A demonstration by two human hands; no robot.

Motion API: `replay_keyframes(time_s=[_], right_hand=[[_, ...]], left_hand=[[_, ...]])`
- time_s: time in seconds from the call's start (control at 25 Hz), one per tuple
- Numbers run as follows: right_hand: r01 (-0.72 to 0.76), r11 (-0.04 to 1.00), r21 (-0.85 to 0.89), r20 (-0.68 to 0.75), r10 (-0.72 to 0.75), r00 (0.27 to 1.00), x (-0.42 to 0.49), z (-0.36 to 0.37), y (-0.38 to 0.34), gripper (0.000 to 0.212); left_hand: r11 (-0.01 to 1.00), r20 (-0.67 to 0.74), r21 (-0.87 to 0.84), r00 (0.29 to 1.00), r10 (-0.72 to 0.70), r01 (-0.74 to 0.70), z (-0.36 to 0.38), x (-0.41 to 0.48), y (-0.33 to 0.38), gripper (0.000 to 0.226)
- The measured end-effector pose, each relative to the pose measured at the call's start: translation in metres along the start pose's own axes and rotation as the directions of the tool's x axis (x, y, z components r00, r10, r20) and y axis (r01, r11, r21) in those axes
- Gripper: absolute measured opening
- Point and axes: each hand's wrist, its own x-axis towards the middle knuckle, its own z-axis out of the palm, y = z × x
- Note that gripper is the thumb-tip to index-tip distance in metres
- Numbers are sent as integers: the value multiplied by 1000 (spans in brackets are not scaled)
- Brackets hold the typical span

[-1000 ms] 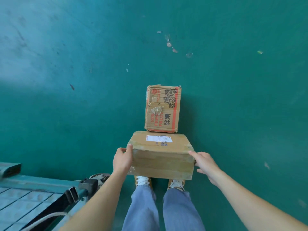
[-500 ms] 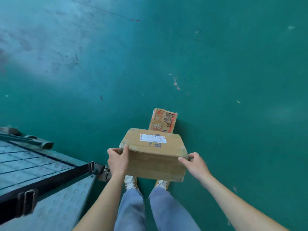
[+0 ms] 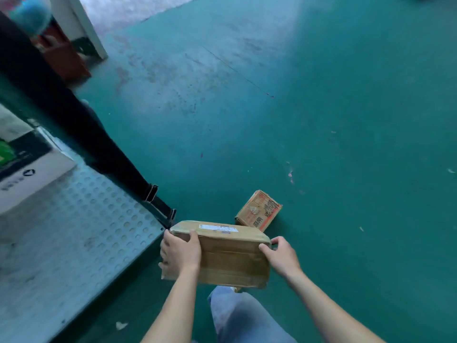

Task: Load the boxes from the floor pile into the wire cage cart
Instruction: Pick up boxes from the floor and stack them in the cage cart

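I hold a plain brown cardboard box (image 3: 230,258) with a white label on top, lifted off the floor in front of me. My left hand (image 3: 179,253) grips its left end, thumb on top. My right hand (image 3: 282,256) grips its right end. A smaller box (image 3: 259,214) with red print lies on the green floor just behind it. The cart's studded metal deck (image 3: 74,231) spreads at the left, its corner close to my left hand. A black frame bar (image 3: 81,125) runs along the deck's far edge.
A white and black carton (image 3: 27,169) sits on the cart deck at the far left. A red-brown object (image 3: 64,58) and a white post (image 3: 84,26) stand at the top left. Green floor (image 3: 321,120) spreads to the right. My jeans-clad leg (image 3: 244,318) is below the box.
The box has risen and swung left toward the cart corner. My view turned left, so the cart deck fills more of the frame and the red-print box lies farther back.
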Motion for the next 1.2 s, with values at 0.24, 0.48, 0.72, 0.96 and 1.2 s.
replay_keyframes(time_s=[0.24, 0.48, 0.72, 0.96, 1.2], right_hand=[[304, 942, -144, 89, -294, 952, -93, 66, -49, 32], [619, 754, -218, 331, -540, 774, -227, 160, -112, 31], [780, 606, -160, 382, -690, 615, -332, 202, -179, 31], [764, 645, 6, 364, -713, 599, -369, 248, -218, 38], [742, 665, 83, 427, -697, 576, -380, 294, -298, 39]], left_hand=[[951, -7, -287, 993, -119, 112, -138, 8, -144, 57], [797, -246, -528, 845, -475, 294, -256, -51, -283, 61], [608, -243, -779, 821, -516, 152, -336, -76, -364, 83], [473, -392, -877, 700, -597, -88, -382, -77, -362, 37], [546, -441, -831, 726, -528, -107, -466, -20, -352, 47]])
